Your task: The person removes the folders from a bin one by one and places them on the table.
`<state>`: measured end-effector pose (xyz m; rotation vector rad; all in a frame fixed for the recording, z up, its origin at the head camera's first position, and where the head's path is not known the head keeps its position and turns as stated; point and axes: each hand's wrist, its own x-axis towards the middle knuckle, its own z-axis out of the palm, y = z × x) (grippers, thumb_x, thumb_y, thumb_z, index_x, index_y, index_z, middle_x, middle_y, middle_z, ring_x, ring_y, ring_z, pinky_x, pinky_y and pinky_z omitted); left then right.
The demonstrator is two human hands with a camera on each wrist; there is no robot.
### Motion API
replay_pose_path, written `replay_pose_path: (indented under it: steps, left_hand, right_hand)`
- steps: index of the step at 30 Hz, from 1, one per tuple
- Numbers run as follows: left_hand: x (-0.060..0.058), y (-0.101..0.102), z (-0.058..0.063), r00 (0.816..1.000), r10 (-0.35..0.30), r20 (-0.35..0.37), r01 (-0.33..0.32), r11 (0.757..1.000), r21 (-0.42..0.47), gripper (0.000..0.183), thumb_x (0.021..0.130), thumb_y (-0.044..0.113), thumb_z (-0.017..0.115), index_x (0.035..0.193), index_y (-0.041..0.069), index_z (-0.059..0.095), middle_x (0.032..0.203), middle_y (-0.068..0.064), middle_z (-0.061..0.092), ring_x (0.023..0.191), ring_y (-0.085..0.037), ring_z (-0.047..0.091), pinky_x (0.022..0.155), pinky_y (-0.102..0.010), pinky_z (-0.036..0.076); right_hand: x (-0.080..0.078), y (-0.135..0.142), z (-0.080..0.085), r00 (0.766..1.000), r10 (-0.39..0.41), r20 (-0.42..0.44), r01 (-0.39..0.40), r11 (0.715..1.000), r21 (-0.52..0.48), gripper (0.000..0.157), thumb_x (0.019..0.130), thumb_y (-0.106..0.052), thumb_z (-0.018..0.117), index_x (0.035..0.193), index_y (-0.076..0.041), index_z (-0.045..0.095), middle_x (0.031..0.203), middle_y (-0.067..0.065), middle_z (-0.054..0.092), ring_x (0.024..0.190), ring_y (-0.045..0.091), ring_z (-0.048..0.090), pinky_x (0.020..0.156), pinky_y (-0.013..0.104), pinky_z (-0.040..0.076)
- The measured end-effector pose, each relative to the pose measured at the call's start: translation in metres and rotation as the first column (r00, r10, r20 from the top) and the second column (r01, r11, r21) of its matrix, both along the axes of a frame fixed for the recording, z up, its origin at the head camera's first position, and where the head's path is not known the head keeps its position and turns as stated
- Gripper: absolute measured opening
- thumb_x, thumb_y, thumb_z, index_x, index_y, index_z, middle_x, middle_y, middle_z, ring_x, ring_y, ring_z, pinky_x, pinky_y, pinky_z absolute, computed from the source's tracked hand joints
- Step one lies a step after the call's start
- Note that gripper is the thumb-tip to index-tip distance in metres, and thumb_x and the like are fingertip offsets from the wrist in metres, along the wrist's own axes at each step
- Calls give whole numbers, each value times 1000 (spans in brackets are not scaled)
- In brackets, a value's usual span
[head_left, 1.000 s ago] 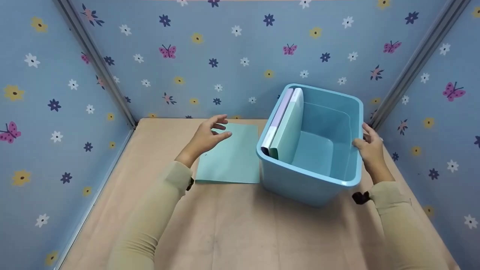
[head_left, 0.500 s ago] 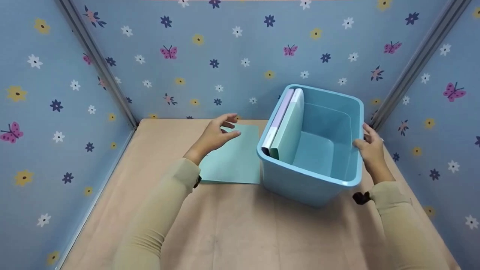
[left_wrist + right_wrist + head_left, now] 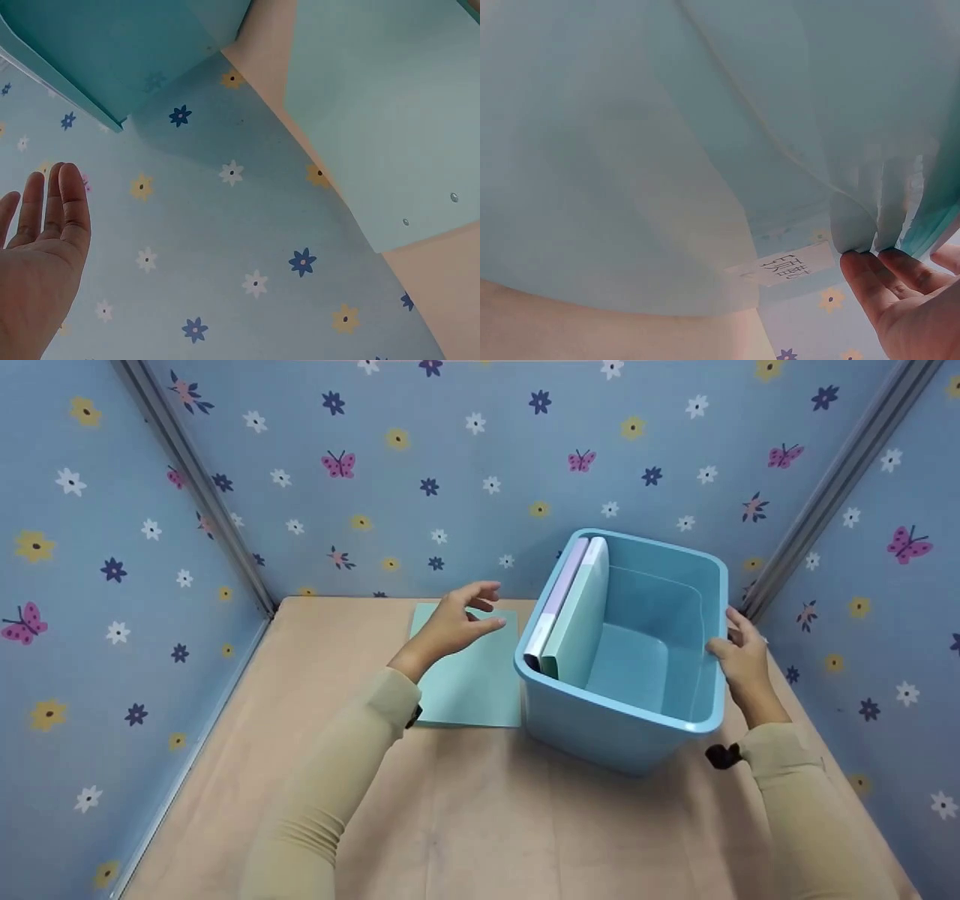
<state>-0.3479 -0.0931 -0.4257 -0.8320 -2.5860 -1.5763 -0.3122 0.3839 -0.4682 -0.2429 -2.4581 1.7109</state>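
Observation:
My left hand (image 3: 454,626) is held in the air above a flat mint-green folder (image 3: 472,690), fingers loosely bent, holding nothing. In the left wrist view this hand (image 3: 49,259) has its fingers extended beside the bin's rim. A light blue plastic bin (image 3: 592,735) is gripped at its right rim by my right hand (image 3: 742,660), thumb on the inside and fingers outside. Two binders stand on edge along the bin's left wall: one white and lilac (image 3: 561,594), the other mint green (image 3: 589,622). In the right wrist view, fingertips (image 3: 855,266) press against the bin's outer wall.
The bin stands slightly turned on a beige tabletop (image 3: 487,817), overlapping the folder's right edge in the head view. Blue flowered panels (image 3: 480,457) enclose the back and both sides, joined by grey metal posts (image 3: 195,484). A label (image 3: 787,266) sticks to the bin's outside.
My left hand has moved right across the folder, toward the bin's left rim. The right hand, the bin and the binders have stayed in place.

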Motion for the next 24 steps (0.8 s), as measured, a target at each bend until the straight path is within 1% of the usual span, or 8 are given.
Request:
replay_pose_path:
  steps: [1, 3, 7, 9, 12, 16, 19, 24]
  left_hand:
    - [0, 2, 1, 1000, -3, -3, 3, 1000, -1, 61, 105, 20, 74, 160, 5, 52, 148, -19, 62, 136, -37, 62, 115, -51, 53]
    - [0, 6, 3, 1000, -8, -10, 8, 1000, -4, 61, 105, 20, 74, 159, 5, 52, 148, -19, 62, 136, -37, 62, 115, -54, 52]
    - [0, 13, 6, 999, -24, -27, 24, 1000, -9, 61, 104, 20, 75, 158, 3, 53, 147, -20, 63, 135, -39, 62, 114, -56, 52]
    - [0, 17, 7, 999, -33, -31, 33, 999, -8, 61, 104, 20, 75, 158, 3, 53, 148, -20, 63, 135, -39, 62, 114, -55, 53]
    - [0, 22, 10, 998, -45, -32, 45, 999, -1, 60, 104, 19, 75, 158, 3, 54, 148, -19, 64, 134, -36, 63, 113, -53, 54]
    - [-1, 30, 13, 998, -53, -37, 52, 999, -3, 60, 104, 19, 75, 158, 4, 54, 147, -18, 64, 132, -32, 64, 112, -51, 55]
    - [0, 35, 15, 997, -58, -42, 58, 998, -6, 59, 104, 19, 75, 157, 4, 55, 146, -17, 65, 130, -32, 64, 112, -51, 55]
    - [0, 40, 18, 997, -62, -46, 61, 998, -7, 59, 103, 19, 76, 156, 4, 56, 144, -17, 65, 129, -31, 65, 111, -51, 56]
  right_hand:
    - [0, 0, 0, 1000, -2, 2, 2, 1000, 1, 84, 100, -9, 49, 176, -14, 15, 167, 29, 41, 136, 31, 55, 89, 17, 51]
    - [-1, 0, 0, 1000, -4, 4, 3, 1000, 7, 84, 100, -8, 49, 176, -13, 15, 166, 30, 41, 131, 27, 56, 86, 14, 50]
    - [-1, 0, 0, 1000, -7, 6, 7, 1000, 16, 84, 99, -8, 49, 176, -14, 16, 166, 29, 42, 131, 26, 56, 88, 17, 50]
    - [0, 0, 0, 1000, -8, 6, 8, 1000, 18, 84, 99, -8, 49, 176, -14, 16, 167, 29, 42, 135, 30, 55, 92, 21, 52]
    - [0, -1, 1, 1000, -10, 4, 10, 1000, 11, 84, 99, -8, 50, 176, -15, 16, 168, 29, 41, 141, 37, 53, 105, 37, 55]
    - [1, -1, 1, 1000, -10, 3, 10, 1000, -8, 85, 99, -8, 49, 176, -14, 15, 169, 29, 39, 146, 43, 50, 120, 57, 47]
    - [2, -1, 1, 1000, -8, 4, 8, 1000, -23, 86, 99, -7, 49, 176, -13, 14, 170, 29, 38, 148, 46, 48, 122, 62, 44]
    - [0, -1, 0, 1000, -9, 2, 9, 1000, -24, 86, 99, -7, 50, 176, -13, 14, 170, 30, 38, 149, 46, 48, 122, 62, 44]
